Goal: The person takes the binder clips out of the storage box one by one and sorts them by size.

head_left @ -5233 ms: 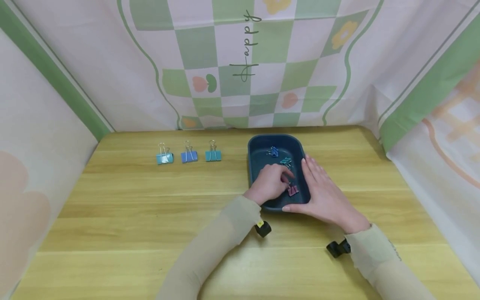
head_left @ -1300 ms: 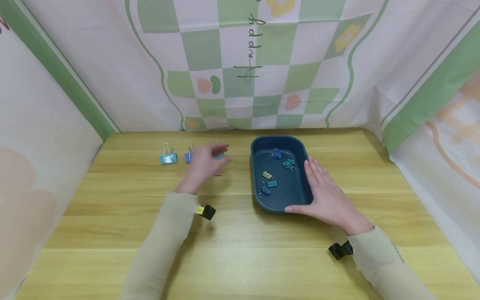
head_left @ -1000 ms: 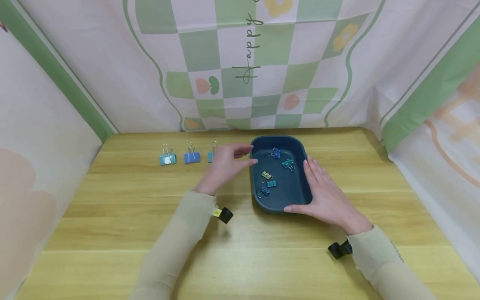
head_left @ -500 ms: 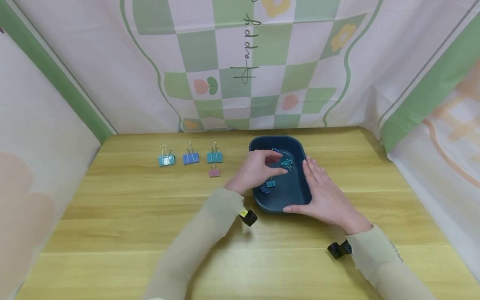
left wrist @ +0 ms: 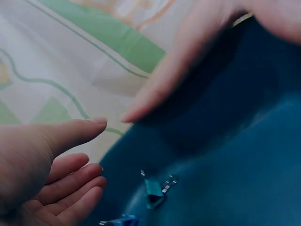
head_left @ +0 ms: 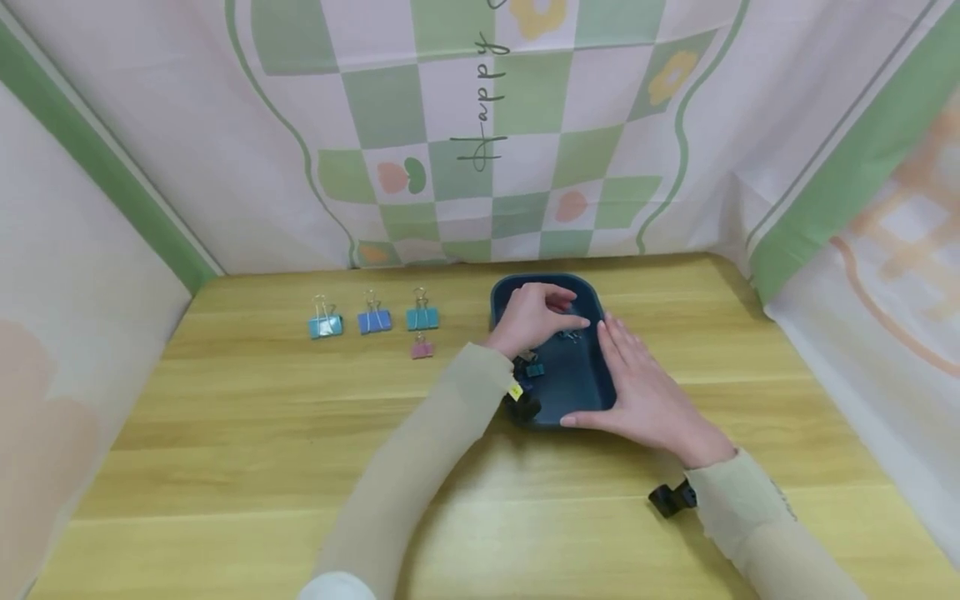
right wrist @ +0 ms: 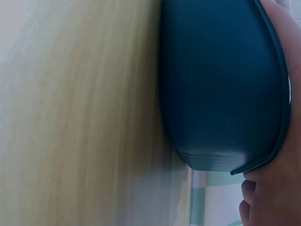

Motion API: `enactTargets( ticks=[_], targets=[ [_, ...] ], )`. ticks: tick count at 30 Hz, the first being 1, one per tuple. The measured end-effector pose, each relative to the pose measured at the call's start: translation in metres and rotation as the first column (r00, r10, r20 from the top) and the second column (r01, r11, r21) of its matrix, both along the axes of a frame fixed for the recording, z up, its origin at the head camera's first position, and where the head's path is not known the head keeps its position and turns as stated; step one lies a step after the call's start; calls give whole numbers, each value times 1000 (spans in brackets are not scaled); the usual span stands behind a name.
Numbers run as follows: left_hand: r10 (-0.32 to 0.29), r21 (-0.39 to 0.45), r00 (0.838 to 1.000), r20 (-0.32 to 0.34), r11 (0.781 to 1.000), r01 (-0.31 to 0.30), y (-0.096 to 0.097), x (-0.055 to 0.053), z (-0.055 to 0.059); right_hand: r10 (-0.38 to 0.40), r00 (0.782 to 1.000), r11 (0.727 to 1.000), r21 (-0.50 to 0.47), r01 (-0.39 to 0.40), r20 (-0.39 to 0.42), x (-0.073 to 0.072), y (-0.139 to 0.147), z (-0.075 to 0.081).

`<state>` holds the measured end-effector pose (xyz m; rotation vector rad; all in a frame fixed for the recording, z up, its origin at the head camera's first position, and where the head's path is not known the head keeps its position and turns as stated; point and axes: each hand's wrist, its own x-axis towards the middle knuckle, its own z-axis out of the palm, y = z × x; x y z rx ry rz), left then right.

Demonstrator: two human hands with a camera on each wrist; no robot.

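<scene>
My left hand (head_left: 534, 321) is over the far part of the dark blue tray (head_left: 577, 387), thumb and fingers apart with nothing between them. A teal binder clip (left wrist: 154, 194) and part of a blue binder clip (left wrist: 124, 220) lie below these fingers in the left wrist view. My right hand (head_left: 656, 400) rests against the tray's near right corner, fingers straight along the right side and thumb on the front rim. Another small teal binder clip (head_left: 535, 369) lies near the tray's left wall. The left hand and wrist camera partly hide other clips there.
Left of the tray, a light blue binder clip (head_left: 326, 326), a blue one (head_left: 374, 321) and a teal one (head_left: 422, 318) stand in a row on the wooden table (head_left: 247, 433). A small pink binder clip (head_left: 422, 350) sits just in front of the teal one. A patterned curtain (head_left: 465, 100) hangs behind.
The left hand took the pink binder clip from the tray, left it before the large teal clip, and came back rightward over the tray. The right hand stayed on the tray.
</scene>
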<state>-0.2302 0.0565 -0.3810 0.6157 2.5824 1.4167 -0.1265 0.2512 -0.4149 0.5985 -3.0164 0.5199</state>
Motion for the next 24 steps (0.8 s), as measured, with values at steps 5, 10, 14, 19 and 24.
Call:
enactTargets(
  ticks=[5,10,14,19,24],
  targets=[
    [43,-30,998,49,999,-42,13,-7,-9,-2,1000,1000,5,2,6,0,1,0],
    [74,-75,996,59,995,-69,23,-12,-18,2,1000,1000,7,-2,20,0,0,0],
    [89,-126,995,47,989,-82,27,-12,-24,2,1000,1000,9,-2,24,0,-1,-1],
    [93,-171,995,42,982,-85,30,-11,-27,-2,1000,1000,6,2,19,1,-1,-1],
    [93,-196,995,41,977,-83,31,-13,-29,-3,1000,1000,7,3,18,2,0,1]
  ],
)
